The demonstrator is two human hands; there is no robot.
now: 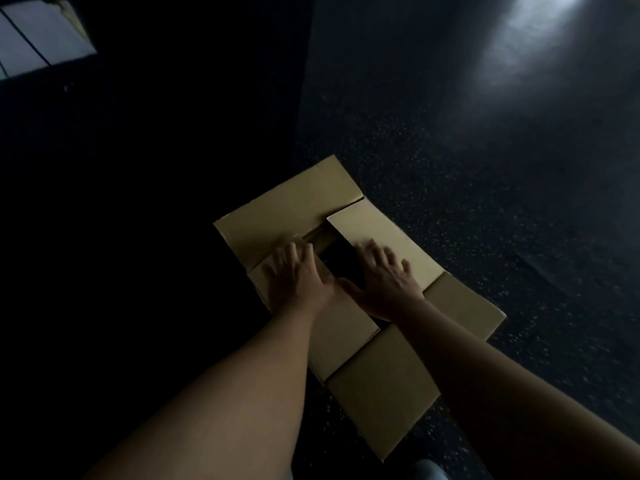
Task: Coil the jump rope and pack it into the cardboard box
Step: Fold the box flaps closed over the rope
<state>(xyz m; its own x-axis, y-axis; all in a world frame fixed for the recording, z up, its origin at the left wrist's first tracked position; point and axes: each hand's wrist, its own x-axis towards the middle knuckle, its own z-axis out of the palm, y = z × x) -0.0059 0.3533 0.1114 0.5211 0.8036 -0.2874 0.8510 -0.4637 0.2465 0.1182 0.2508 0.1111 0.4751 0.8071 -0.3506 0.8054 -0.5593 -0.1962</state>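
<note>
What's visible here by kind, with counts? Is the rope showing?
Cardboard box: 1
Hands: 2, left hand and right hand, each flat on a box flap
Jump rope: 0 visible; the box opening is too dark to see inside
Total: 3

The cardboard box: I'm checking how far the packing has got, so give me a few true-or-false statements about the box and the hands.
1. Both hands lie flat on flaps of the cardboard box. True: the left hand presses one inner flap and the right hand the other.
2. The box is fully closed. False: a dark gap shows between the two inner flaps, and the near and far flaps are spread outward.
3. The jump rope lies on the floor beside the box. False: no rope is visible; the gap is too dark to see inside.
4. The box sits on a dark speckled floor. True.
5. The right hand holds a roll of tape. False: its fingers are spread open on cardboard.
</note>
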